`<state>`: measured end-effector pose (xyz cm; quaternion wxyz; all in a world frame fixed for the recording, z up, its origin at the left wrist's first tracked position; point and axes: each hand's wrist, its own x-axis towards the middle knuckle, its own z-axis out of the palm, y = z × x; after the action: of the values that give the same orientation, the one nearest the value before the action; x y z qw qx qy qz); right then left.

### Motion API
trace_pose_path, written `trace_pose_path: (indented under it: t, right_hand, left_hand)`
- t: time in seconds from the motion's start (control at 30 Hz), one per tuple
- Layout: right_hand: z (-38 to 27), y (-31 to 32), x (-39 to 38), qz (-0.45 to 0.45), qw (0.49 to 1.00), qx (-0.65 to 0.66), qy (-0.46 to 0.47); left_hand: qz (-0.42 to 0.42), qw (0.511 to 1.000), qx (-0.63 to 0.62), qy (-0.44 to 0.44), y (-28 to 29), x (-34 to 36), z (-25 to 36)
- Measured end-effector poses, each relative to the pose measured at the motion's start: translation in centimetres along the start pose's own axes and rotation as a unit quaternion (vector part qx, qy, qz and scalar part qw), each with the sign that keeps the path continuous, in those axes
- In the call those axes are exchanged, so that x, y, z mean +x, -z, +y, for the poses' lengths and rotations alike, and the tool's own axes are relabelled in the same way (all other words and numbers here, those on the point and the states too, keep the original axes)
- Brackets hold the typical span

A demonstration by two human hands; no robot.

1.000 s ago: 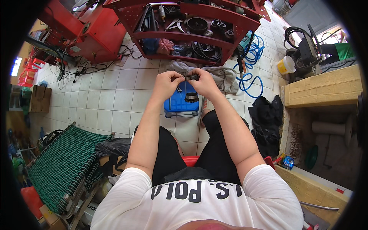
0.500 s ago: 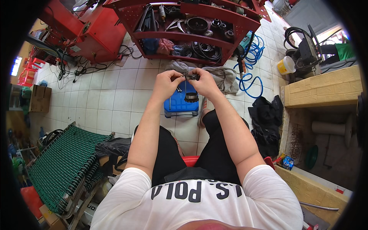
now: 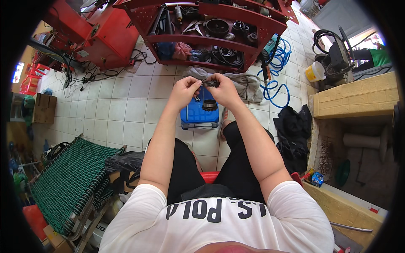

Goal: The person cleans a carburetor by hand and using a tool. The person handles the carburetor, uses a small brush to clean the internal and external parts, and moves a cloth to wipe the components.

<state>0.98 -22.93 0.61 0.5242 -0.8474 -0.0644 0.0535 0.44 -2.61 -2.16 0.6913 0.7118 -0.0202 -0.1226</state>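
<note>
A small dark metal part [image 3: 210, 83] is gripped between the left hand [image 3: 184, 90] and right hand [image 3: 222, 89] at upper centre of the frame, above a blue box [image 3: 198, 114] on the tiled floor [image 3: 122, 114], where a dark ring [image 3: 209, 104] is seen.

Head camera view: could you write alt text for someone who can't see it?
Seated person's left hand and right hand hold a small dark metal part between them, above a blue box carrying a dark ring. Beyond stands a red shelf of parts on a tiled floor.
</note>
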Motion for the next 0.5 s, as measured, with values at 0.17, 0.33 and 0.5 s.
trace_pose_path:
  t: [0.17, 0.33, 0.5]
  right_hand:
    - [-0.3, 0.0, 0.1, 0.013, 0.999, 0.03, 0.007]
    - [1.3, -0.3, 0.8, 0.051, 0.99, 0.123, 0.036]
    - [0.9, -1.3, 0.7, 0.0, 0.981, 0.183, 0.068]
  left_hand:
    - [-0.029, 0.999, -0.023, 0.039, -0.5, -0.2, 0.4]
    - [-0.117, 0.99, -0.079, -0.021, -3.0, -0.3, -0.4]
    - [-0.147, 0.955, -0.243, 0.087, -2.0, -0.5, -1.1]
